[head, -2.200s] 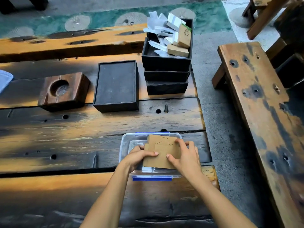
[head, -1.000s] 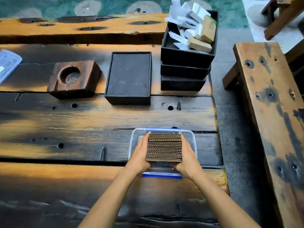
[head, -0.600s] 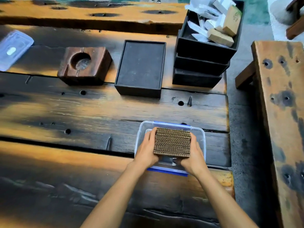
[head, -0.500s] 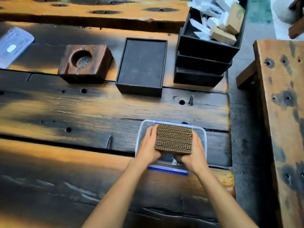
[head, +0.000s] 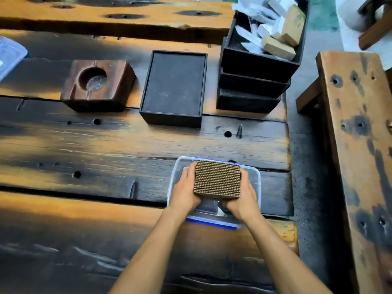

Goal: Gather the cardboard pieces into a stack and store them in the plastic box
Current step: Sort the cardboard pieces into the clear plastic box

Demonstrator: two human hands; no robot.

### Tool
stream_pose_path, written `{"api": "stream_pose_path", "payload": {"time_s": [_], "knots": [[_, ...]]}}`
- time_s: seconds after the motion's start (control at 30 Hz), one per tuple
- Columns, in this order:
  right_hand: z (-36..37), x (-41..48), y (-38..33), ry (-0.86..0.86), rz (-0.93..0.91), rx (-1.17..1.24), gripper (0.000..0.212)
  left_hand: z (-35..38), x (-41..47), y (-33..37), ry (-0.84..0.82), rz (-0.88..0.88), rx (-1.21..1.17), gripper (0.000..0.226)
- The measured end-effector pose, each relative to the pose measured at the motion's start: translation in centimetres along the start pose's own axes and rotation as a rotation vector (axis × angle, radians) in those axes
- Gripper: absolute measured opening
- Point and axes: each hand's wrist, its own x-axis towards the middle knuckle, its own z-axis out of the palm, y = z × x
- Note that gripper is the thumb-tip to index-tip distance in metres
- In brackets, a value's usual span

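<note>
The left hand (head: 184, 193) and right hand (head: 244, 199) press the cardboard stack (head: 217, 179) on edge between their palms, inside the clear plastic box (head: 257, 177). If either hand's squeeze loosens unevenly, the sheets between them could fan out or topple, jamming against the box wall beyond the right hand.

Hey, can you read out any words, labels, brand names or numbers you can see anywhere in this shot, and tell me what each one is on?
None can be read.
Tan carton in the top black tray: a faint greenish mark near its upper corner, too blurred to read.
White paper scraps in that tray: no legible print.
Cardboard stack, held between left hand and right hand over the plastic box: only corrugated edges, no text.
</note>
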Motion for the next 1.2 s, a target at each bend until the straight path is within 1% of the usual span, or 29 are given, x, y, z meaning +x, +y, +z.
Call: {"api": "stream_pose_path", "payload": {"time_s": [0.1,0.2,0.3,0.37,0.47,0.6,0.73,0.83,0.93,0.97,1.03,1.13,1.2], "knots": [[-0.3,0.4,-0.3,-0.016,0.009,-0.027,0.086,0.0,0.4,-0.1,0.0,0.0,-0.004,0.078],[-1.0,-0.3,-0.9,-0.034,-0.007,-0.028,0.098,-0.1,0.1,-0.4,-0.022,0.022,-0.014,0.084],[-2.0,-0.5,-1.4,-0.106,-0.014,-0.084,0.114,-1.4,0.1,-0.5,-0.091,0.036,-0.002,0.107],[-2.8,-0.6,-1.7,-0.132,-0.037,-0.092,0.113,-2.2,-0.2,-0.2,-0.133,0.036,-0.026,0.115],[-3.3,-1.0,-2.0,-0.153,-0.042,-0.116,0.111,-2.6,-0.9,0.1,-0.167,0.032,-0.042,0.112],[-2.5,-2.4,-1.3,-0.149,-0.047,-0.137,0.103,-1.7,-2.3,-0.5,-0.172,0.035,-0.035,0.098],[-2.7,-3.9,-1.2,-0.149,-0.069,-0.131,0.104,-1.4,-3.7,-0.8,-0.227,0.05,-0.087,0.105],[-4.4,-4.2,-1.8,-0.16,-0.072,-0.131,0.104,-2.8,-4.3,-0.7,-0.238,0.108,-0.125,0.104],[-7.0,-4.5,-2.4,-0.207,-0.102,-0.173,0.099,-4.5,-5.2,0.0,-0.228,0.183,-0.172,0.099],[-7.6,-4.4,-2.6,-0.229,-0.106,-0.193,0.098,-5.0,-5.4,0.2,-0.242,0.156,-0.239,0.096],[-8.8,-4.0,-2.9,-0.282,-0.066,-0.188,0.1,-5.4,-5.7,0.6,-0.301,0.026,-0.464,0.09],[-10.1,-2.9,-2.8,-0.394,0.074,-0.079,0.105,-5.2,-5.6,0.4,-0.431,-0.2,-0.85,0.095],[-10.2,-3.0,-2.6,-0.401,0.132,-0.107,0.098,-4.5,-5.4,0.2,-0.505,-0.339,-1.018,0.092]]}}
